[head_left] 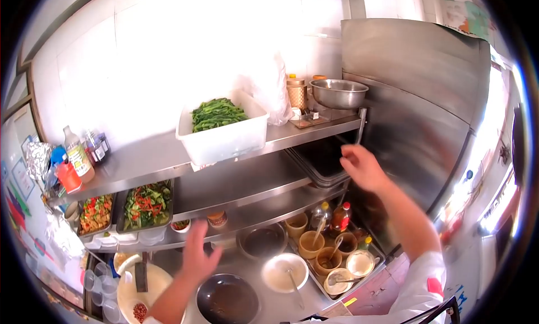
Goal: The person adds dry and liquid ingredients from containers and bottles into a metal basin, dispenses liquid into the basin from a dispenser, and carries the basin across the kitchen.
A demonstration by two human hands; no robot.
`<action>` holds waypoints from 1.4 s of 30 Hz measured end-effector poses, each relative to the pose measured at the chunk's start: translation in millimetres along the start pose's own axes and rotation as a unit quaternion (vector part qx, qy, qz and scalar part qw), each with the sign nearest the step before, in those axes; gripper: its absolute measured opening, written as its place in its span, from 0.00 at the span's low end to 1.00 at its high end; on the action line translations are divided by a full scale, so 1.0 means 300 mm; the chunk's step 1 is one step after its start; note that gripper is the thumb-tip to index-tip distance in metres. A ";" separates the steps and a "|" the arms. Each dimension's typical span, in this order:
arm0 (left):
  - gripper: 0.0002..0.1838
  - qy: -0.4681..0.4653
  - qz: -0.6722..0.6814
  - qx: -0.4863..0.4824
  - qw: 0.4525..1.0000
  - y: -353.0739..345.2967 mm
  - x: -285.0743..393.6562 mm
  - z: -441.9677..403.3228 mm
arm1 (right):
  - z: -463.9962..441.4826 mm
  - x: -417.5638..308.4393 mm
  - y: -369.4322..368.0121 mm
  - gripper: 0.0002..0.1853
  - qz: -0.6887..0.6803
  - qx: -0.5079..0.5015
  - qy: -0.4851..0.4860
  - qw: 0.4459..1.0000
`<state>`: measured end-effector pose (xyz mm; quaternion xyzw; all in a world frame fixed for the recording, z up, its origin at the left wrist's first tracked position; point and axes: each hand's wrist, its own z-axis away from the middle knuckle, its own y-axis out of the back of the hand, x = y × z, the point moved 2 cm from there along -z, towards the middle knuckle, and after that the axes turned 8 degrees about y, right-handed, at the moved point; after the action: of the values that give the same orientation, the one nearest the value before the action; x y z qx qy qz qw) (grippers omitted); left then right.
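My left hand (197, 258) is over the lower counter with its fingers spread, holding nothing. Below it is a dark round pan (228, 299); a small tub (217, 219) stands on the shelf just beyond. My right hand (362, 166) is raised at the right end of the shelves, fingers loosely bent and apart, with nothing visible in them. Nearest to it are the stacked dark trays (319, 160) on the middle shelf; whether it touches their edge I cannot tell.
A white bin of green vegetables (255, 134) and a steel bowl (339, 94) stand on the top shelf. Trays of cut vegetables (147, 205) sit lower left. A sauce tray holds several pots (310, 244) and bottles (341, 216). A white bowl (281, 272) contains a ladle.
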<state>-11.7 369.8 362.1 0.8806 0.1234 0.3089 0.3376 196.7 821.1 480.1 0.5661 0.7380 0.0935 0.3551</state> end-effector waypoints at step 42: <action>0.14 0.132 -0.229 0.174 0.949 0.167 -0.285 -0.868 | -1.714 0.382 -0.284 0.28 -0.075 0.226 -0.091 0.967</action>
<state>-241.3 431.1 507.7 0.8252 0.4171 0.3100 0.2214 -205.1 1031.0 761.5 0.5811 0.7447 -0.1546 0.2896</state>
